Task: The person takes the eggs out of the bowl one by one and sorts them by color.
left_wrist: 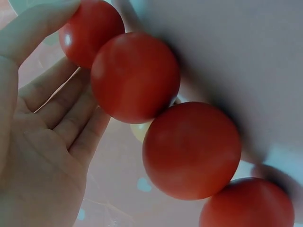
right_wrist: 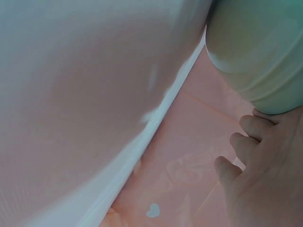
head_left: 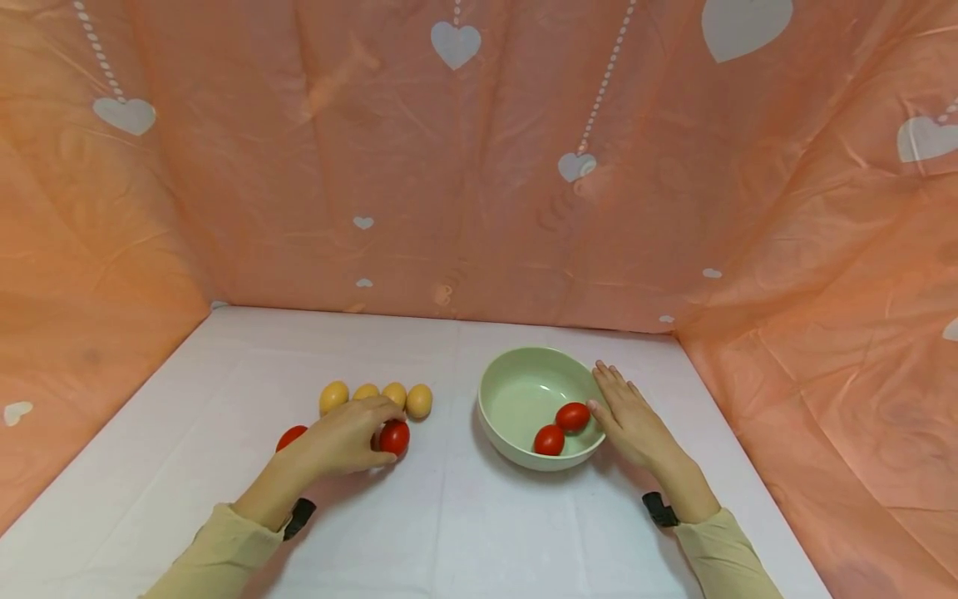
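Observation:
A row of smooth red tomatoes [left_wrist: 191, 150] lies on the table at the left, partly covered by my left hand [head_left: 346, 437] in the head view. At the row's right end, that hand holds a red tomato [head_left: 394, 438] between thumb and fingers; the left wrist view shows the thumb against this tomato [left_wrist: 97, 30]. My right hand [head_left: 632, 420] rests with straight fingers against the right side of a pale green bowl [head_left: 516, 399]. Inside the bowl are two red tomatoes [head_left: 572, 417]. The right wrist view shows the fingers by the bowl's outer wall [right_wrist: 260, 61].
Several yellow oval fruits [head_left: 419, 401] form a row just behind the red ones. A white cloth [head_left: 449, 532] covers the table. Orange sheets with pale hearts [head_left: 479, 249] hang at the back and both sides.

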### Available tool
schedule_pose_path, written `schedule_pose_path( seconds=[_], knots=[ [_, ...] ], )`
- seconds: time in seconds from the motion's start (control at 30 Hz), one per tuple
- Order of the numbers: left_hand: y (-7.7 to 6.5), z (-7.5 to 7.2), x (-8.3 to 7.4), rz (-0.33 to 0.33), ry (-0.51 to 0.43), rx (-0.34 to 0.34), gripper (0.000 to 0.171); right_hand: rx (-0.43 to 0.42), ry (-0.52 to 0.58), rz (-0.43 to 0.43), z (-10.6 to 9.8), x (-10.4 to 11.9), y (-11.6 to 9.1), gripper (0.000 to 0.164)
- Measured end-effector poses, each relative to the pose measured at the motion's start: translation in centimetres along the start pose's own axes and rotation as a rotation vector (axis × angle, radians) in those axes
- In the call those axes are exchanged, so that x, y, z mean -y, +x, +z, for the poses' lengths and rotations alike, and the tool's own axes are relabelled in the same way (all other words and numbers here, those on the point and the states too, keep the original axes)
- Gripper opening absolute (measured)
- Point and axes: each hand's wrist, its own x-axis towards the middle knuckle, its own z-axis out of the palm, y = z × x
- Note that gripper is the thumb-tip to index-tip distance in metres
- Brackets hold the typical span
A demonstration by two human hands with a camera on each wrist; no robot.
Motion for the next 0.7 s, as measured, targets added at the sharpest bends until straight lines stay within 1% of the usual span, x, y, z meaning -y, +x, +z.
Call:
schedule_pose_path(
  seconds=[0.17, 0.3, 0.7],
  knots=[
    [-0.12, 0.03, -0.01, -0.001, 0.008, -0.002, 0.042, -0.014, -0.003, -0.008, 0.05, 0.00, -0.01, 0.064],
    [-0.22, 0.04, 0.07, -0.003, 0.004, 0.004, 0.041, -0.001, -0.013, -0.001, -0.02, -0.04, -0.02, 0.064],
    [-0.30, 0.09, 0.21, -0.031, -0.014, 0.020, 0.042, -0.010, -0.004, -0.005, -0.02, 0.09, -0.05, 0.063]
  ],
)
